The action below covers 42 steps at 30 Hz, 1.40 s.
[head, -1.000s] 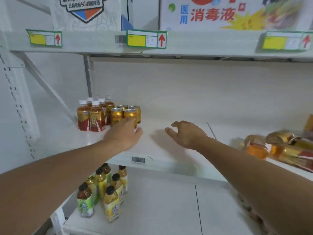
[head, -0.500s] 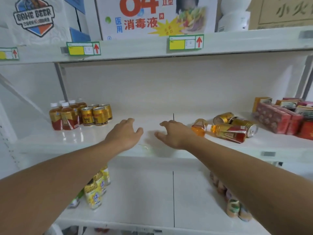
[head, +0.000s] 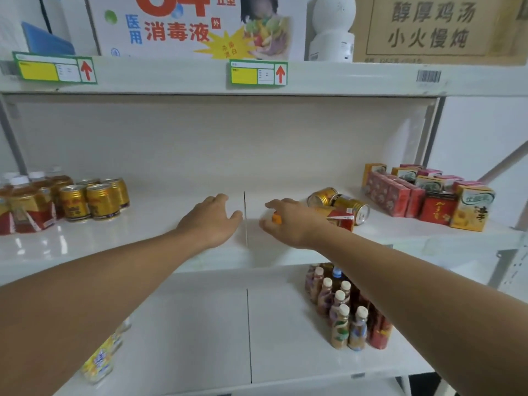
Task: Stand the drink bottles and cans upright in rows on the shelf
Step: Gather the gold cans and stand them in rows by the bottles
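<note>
Both arms reach out over the white middle shelf (head: 143,241), palms down. The left hand (head: 211,222) hovers empty above bare shelf just left of the seam between the two boards, its fingers loosely spread and touching nothing. The right hand (head: 291,224) is on the other side of that seam, its fingers curled down over the orange cap (head: 276,218) of a bottle lying on its side (head: 340,218); the hand covers most of the neck, so I cannot tell whether it has a firm grip or is only resting on it. The bottle's red label pokes out past the wrist on the right. Right behind it two gold cans lying on their sides (head: 337,200) rest against each other, their ends facing the front. Far off to the left, well apart from both hands, the upright gold cans (head: 91,200) stand in a tidy block, with upright tea bottles (head: 25,204) just beside them at the edge of view. At the right end of the same shelf sit red and yellow drink cartons (head: 428,195). On the shelf below, a cluster of small bottles (head: 343,310) stands under the right forearm, and a yellow-labelled bottle (head: 100,361) shows beneath the left arm.
</note>
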### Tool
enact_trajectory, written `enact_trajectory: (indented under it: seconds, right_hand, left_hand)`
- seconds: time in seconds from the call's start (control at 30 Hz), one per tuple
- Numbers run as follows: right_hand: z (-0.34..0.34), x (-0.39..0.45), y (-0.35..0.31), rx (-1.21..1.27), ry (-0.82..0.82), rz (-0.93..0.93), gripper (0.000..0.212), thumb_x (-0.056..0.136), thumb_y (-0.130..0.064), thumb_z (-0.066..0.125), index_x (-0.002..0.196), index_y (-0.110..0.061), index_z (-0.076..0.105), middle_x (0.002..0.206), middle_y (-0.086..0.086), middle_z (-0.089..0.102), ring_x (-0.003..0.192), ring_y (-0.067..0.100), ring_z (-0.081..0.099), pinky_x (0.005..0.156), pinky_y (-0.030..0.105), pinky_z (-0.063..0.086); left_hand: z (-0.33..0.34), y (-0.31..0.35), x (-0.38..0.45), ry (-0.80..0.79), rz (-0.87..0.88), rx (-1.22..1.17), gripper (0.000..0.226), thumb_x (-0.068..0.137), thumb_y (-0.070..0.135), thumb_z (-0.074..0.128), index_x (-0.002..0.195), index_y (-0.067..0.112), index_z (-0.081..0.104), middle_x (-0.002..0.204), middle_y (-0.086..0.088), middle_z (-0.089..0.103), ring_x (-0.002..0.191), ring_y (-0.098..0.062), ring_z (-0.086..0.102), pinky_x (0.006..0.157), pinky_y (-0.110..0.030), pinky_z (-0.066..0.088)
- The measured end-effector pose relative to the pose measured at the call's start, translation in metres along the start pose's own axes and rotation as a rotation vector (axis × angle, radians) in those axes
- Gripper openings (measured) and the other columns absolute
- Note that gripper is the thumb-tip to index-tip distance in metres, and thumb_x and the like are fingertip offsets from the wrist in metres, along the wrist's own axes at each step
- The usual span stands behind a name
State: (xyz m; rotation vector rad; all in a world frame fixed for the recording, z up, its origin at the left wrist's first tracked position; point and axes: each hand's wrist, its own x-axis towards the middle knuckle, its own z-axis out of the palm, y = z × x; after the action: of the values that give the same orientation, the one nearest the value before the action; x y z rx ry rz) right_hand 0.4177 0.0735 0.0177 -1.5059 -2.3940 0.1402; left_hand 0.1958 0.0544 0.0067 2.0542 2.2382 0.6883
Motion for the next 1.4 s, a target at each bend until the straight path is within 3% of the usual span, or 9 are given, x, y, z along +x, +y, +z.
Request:
enact_trajectory:
  seconds: [0.37,0.67,0.73,0.8,0.87,0.93,1.2,1.3,1.4]
  right_hand:
    - [-0.011,-0.014,0.035,0.001,0.148,0.040,0.052,0.100,-0.048,0.054,0.148,-0.027,0.058,0.140,0.004,0.064,0.130,0.028,0.058,0.101,0.043,0.051]
    - [-0.046,-0.005,0.102,-0.023,0.218,0.264,0.053,0.105,-0.053,0.051,0.149,-0.025,0.057,0.146,0.007,0.062,0.122,0.028,0.065,0.103,0.047,0.055]
    - [-0.055,-0.004,0.126,-0.028,0.200,0.334,0.058,0.106,-0.054,0.050,0.154,-0.022,0.053,0.149,0.008,0.062,0.123,0.026,0.065,0.105,0.044,0.053]
    - [-0.061,-0.003,0.149,-0.065,0.169,0.356,0.066,0.105,-0.060,0.048,0.156,-0.019,0.051,0.158,0.007,0.055,0.143,0.026,0.052,0.117,0.044,0.041]
    - [-0.064,0.001,0.170,-0.099,0.129,0.354,0.072,0.104,-0.065,0.044,0.158,-0.018,0.050,0.166,0.006,0.045,0.156,0.027,0.036,0.127,0.045,0.029]
    - [-0.067,0.008,0.186,-0.119,0.077,0.357,0.073,0.105,-0.066,0.040,0.158,-0.016,0.049,0.167,0.008,0.043,0.158,0.029,0.032,0.128,0.047,0.027]
    - [-0.054,0.046,0.213,0.033,-0.074,0.360,0.074,0.106,-0.065,0.039,0.148,-0.008,0.058,0.144,0.017,0.063,0.132,0.034,0.059,0.110,0.045,0.049]
    - [-0.048,0.055,0.217,0.094,-0.124,0.356,0.071,0.110,-0.061,0.033,0.141,-0.004,0.063,0.133,0.018,0.067,0.122,0.033,0.062,0.098,0.040,0.049]
    - [-0.044,0.061,0.221,0.122,-0.136,0.354,0.070,0.111,-0.060,0.031,0.136,-0.003,0.063,0.127,0.018,0.068,0.117,0.033,0.063,0.099,0.041,0.050]
  left_hand:
    - [0.026,0.038,0.028,-0.035,0.145,-0.090,0.071,0.105,0.062,0.042,0.164,0.023,0.036,0.167,-0.003,0.041,0.149,-0.028,0.044,0.112,-0.044,0.044]
    - [0.028,0.083,0.084,-0.070,0.293,-0.177,0.071,0.104,0.060,0.043,0.162,0.019,0.040,0.165,-0.005,0.045,0.147,-0.028,0.047,0.113,-0.044,0.045]
    - [0.033,0.102,0.097,-0.104,0.319,-0.192,0.071,0.104,0.060,0.043,0.162,0.019,0.039,0.165,-0.005,0.045,0.145,-0.028,0.049,0.106,-0.039,0.045]
    - [0.042,0.123,0.108,-0.131,0.346,-0.188,0.071,0.105,0.060,0.043,0.162,0.019,0.038,0.165,-0.004,0.046,0.142,-0.028,0.051,0.097,-0.037,0.044]
    - [0.051,0.142,0.117,-0.147,0.362,-0.172,0.071,0.105,0.061,0.042,0.162,0.019,0.039,0.163,-0.005,0.048,0.139,-0.028,0.053,0.094,-0.037,0.045]
    - [0.060,0.158,0.126,-0.180,0.363,-0.130,0.071,0.105,0.061,0.042,0.162,0.019,0.039,0.163,-0.006,0.048,0.138,-0.030,0.054,0.096,-0.038,0.046]
    - [0.092,0.190,0.170,-0.394,0.294,-0.020,0.070,0.110,0.059,0.040,0.164,0.015,0.034,0.159,-0.015,0.050,0.136,-0.033,0.055,0.094,-0.037,0.043]
    - [0.102,0.190,0.184,-0.485,0.300,0.029,0.057,0.109,0.060,0.041,0.146,0.017,0.049,0.128,-0.012,0.066,0.110,-0.027,0.066,0.084,-0.038,0.049]
    - [0.111,0.191,0.193,-0.492,0.298,0.033,0.055,0.108,0.061,0.042,0.145,0.020,0.047,0.120,-0.005,0.068,0.105,-0.024,0.066,0.094,-0.043,0.054]
